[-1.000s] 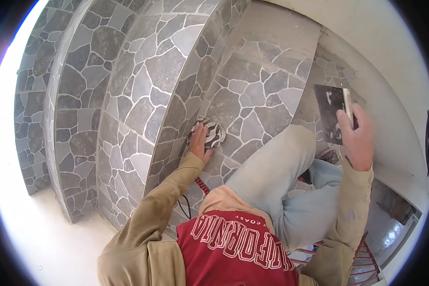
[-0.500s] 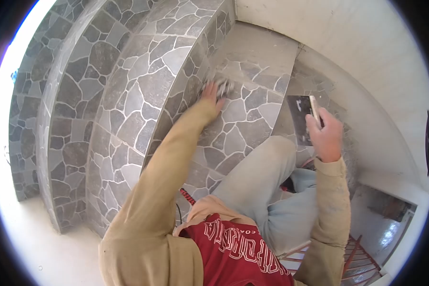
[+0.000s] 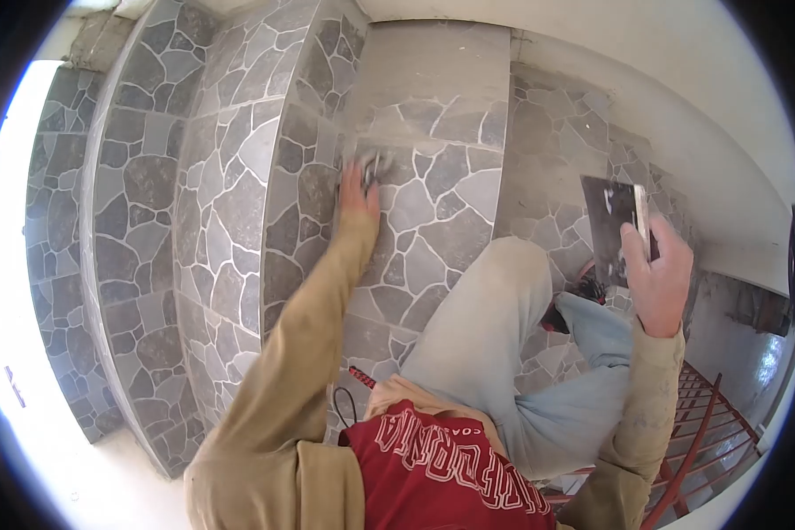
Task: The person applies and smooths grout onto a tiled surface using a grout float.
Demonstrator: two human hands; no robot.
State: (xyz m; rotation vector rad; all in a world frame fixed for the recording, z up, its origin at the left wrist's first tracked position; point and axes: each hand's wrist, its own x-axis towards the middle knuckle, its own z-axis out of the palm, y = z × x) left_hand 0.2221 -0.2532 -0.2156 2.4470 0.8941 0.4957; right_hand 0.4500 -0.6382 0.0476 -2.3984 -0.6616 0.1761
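My left hand [image 3: 359, 193] presses a crumpled grey-and-white rag [image 3: 379, 166] onto the stone-patterned tile [image 3: 433, 240] of a step, close to the corner where the riser [image 3: 302, 181] meets it. Motion smears the rag and the fingertips. In my right hand [image 3: 661, 269] is a wide putty knife [image 3: 611, 231], gripped by the pale strip along one edge. Its dark flat blade carries whitish smudges and is held above the lower step, to the right of my knee.
Dusty, hazy film covers the far part of the step [image 3: 437, 66]. More tiled steps [image 3: 137, 221] rise at left. A pale wall [image 3: 662, 79] curves along the right. Red metal bars [image 3: 693, 433] stand at lower right, and my bent knee [image 3: 512, 265] is between my hands.
The view has turned, so the steps look more upright. My left hand with the rag shows farther left, and my right hand with the putty knife farther right and slightly lower.
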